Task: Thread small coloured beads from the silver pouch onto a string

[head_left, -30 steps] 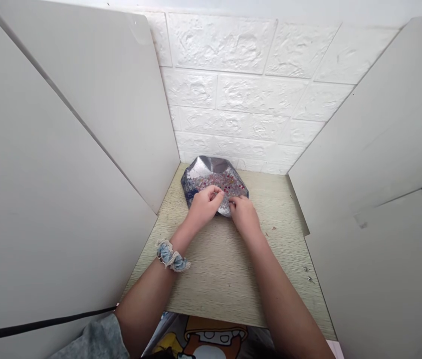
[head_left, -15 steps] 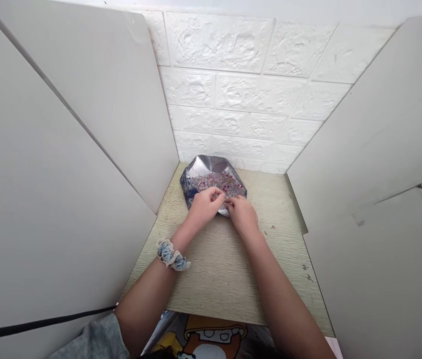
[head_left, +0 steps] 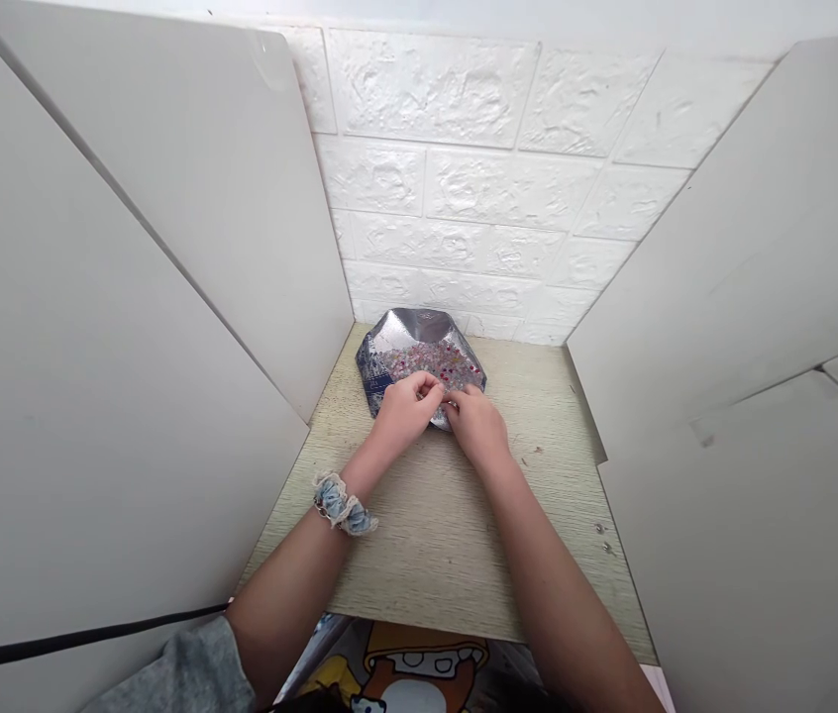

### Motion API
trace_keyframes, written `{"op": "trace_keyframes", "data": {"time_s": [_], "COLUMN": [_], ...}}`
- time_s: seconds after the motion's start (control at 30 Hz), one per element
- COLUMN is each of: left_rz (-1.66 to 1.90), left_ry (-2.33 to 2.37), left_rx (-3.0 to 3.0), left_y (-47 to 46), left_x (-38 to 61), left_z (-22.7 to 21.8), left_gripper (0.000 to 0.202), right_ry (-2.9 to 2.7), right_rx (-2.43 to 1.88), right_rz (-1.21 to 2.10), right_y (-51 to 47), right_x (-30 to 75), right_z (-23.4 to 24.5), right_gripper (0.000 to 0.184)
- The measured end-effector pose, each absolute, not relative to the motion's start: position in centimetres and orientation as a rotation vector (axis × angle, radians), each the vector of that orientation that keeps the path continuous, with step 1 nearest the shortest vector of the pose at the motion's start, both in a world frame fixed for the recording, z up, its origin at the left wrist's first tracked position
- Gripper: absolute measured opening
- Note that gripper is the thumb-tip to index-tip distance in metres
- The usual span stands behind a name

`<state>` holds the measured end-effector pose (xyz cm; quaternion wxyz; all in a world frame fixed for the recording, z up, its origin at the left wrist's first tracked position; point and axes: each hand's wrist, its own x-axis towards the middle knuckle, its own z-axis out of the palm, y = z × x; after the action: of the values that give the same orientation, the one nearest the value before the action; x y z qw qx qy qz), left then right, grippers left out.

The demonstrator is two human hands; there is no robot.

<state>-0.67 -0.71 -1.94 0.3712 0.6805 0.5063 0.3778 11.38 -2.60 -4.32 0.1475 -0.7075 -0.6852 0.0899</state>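
A silver foil bag, cut or folded open like a shallow dish, sits at the back of the wooden board, with a blue patterned side at its left. Many small beads in pink, red and clear tones lie in it. Over its front edge, my left hand is closed in a pinch, a scrunchie around its wrist. Close beside it, my right hand also has its fingertips pinched together, nearly touching the left fingertips. Whatever is between the fingers is too small to make out.
White panels stand close on the left and right of the wooden board. Behind is a white brick-patterned wall. Small screws lie near the right edge. A dark strap crosses the lower left.
The view has shifted slightly. My right hand's fingers have moved a little against the left ones; both hands remain pinched over the bag's front edge.
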Motion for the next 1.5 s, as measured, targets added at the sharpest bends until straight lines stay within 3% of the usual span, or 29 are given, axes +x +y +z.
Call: {"op": "trace_keyframes", "data": {"time_s": [0.4,0.6,0.7,1.5], "left_rz": [1.070,1.076,1.034,0.938], "left_ry": [1.291,1.155,1.129,1.156], "left_rx": [1.603,1.554,1.644,1.665], "left_y": [0.0,-0.1,-0.2,-0.8], "left_x": [-1.0,-0.9,-0.9,-1.0], "left_z": [-2.1,-1.8,-1.6,-0.7], "left_gripper": [0.023,0.024,0.026,0.028], "right_ry": [-1.534,-1.111,-0.940,-0.736], "right_rx": [-1.540,-1.237,-1.101,-0.864], "right_rz": [0.365,1.062,1.259,1.392], "right_y": [-2.5,-2.5,-2.5,-2.5], "right_x": [10.8,10.8,10.7,10.6], "right_z": [-3.6,-3.2,-3.1,-3.1], "right_gripper": [0.020,0.020,0.024,0.021]}}
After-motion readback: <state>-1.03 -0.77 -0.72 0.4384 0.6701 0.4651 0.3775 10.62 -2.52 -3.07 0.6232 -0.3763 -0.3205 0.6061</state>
